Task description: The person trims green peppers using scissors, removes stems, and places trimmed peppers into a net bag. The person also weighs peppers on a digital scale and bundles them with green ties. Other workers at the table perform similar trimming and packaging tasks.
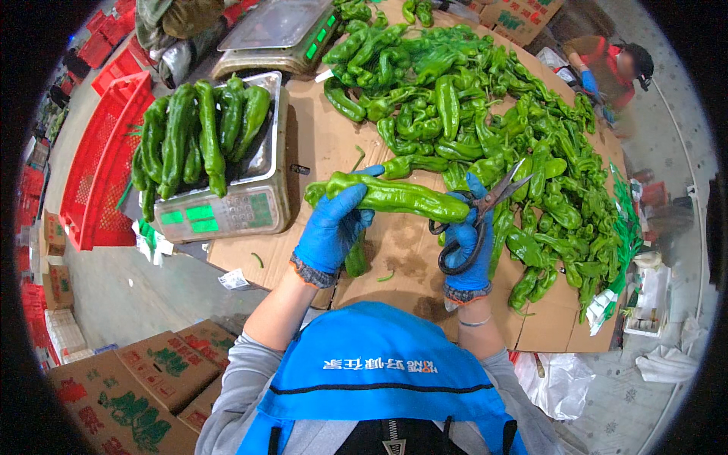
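In a blue rubber-coated glove, my left hand grips the left end of a long green pepper. My right hand, gloved the same way, has black-handled scissors around its fingers, their blades parted and pointing up and right. Its fingertips also touch the pepper's right end, so the pepper lies level between both hands. A large heap of green peppers covers the cardboard beyond and to the right. To the left, a digital scale bears several long peppers on its metal pan.
Cardboard covers the table. A second scale stands at the back left. Red plastic crates are beyond the left edge, printed cartons at lower left. Green mesh bags hang at the right edge. A co-worker is at upper right.
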Available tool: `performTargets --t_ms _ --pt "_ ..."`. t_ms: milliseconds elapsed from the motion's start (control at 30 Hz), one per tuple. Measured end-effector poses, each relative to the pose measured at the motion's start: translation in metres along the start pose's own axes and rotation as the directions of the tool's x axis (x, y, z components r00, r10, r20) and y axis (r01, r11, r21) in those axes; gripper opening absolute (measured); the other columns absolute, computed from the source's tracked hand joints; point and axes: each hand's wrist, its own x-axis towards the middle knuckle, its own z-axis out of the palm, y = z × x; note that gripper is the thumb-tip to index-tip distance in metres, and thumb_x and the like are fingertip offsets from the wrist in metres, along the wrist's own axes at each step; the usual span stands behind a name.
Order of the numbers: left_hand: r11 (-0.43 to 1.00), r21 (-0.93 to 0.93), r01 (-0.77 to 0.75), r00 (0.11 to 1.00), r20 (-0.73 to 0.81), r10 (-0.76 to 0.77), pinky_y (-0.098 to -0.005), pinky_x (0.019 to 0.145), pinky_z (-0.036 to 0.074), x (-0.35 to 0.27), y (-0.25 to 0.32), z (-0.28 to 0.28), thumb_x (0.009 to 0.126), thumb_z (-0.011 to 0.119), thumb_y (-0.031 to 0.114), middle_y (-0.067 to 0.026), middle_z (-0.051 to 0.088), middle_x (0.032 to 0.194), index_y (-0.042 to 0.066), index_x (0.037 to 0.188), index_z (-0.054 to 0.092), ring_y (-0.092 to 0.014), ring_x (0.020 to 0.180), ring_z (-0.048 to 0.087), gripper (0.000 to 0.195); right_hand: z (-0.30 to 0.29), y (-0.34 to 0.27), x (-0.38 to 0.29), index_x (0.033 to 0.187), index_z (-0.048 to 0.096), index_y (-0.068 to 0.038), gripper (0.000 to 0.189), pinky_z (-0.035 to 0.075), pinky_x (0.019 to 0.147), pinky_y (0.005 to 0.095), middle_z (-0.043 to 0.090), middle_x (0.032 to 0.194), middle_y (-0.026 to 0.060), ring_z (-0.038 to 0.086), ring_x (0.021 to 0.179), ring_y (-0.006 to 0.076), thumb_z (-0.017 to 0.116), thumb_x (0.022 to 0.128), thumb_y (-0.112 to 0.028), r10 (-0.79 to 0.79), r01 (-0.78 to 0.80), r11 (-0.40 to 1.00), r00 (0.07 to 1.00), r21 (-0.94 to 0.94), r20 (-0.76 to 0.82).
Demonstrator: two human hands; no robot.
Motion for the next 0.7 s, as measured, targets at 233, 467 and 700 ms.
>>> performTargets --t_ms 233,467,700 --pt "0.982 0.191 -0.003 0.992 -0.126 0.027 -0.0289 0.088 0.046 0.002 0.013 -0.005 0.094 0.058 0.024 -0.0091 0.059 0.127 0.0 0.132 0.052 -0.015 0.103 0.059 0.045 0.0 0.005 -0.011 0.129 0.048 0.0 0.043 0.051 0.072 0.0299 0.062 0.096 0.0089 0.063 0.083 0.0188 0.059 0.09 -0.012 0.176 -0.158 0.967 0.981 -0.198 0.076" --pt "0.986 0.146 -0.084 0.994 -0.06 0.094 -0.0338 0.093 0.048 0.004 0.002 0.004 0.095 0.059 0.019 -0.0111 0.052 0.137 0.004 0.136 0.047 -0.019 0.108 0.058 0.045 0.004 0.018 -0.028 0.121 0.054 0.0 0.033 0.05 0.069 0.0261 0.063 0.082 0.0052 0.063 0.073 0.014 0.058 0.095 -0.019 0.517 -0.464 0.845 0.835 -0.264 0.187" --pt "0.913 0.408 0.006 0.99 -0.13 0.052 -0.0265 0.086 0.047 -0.01 0.006 -0.004 0.086 0.072 0.018 -0.0044 0.062 0.112 0.002 0.129 0.053 -0.012 0.097 0.057 0.05 0.001 0.018 -0.008 0.124 0.057 -0.004 0.046 0.049 0.071 0.0259 0.057 0.087 0.0005 0.054 0.075 0.0104 0.075 0.084 -0.016 0.27 -0.061 0.758 0.936 -0.649 0.227"
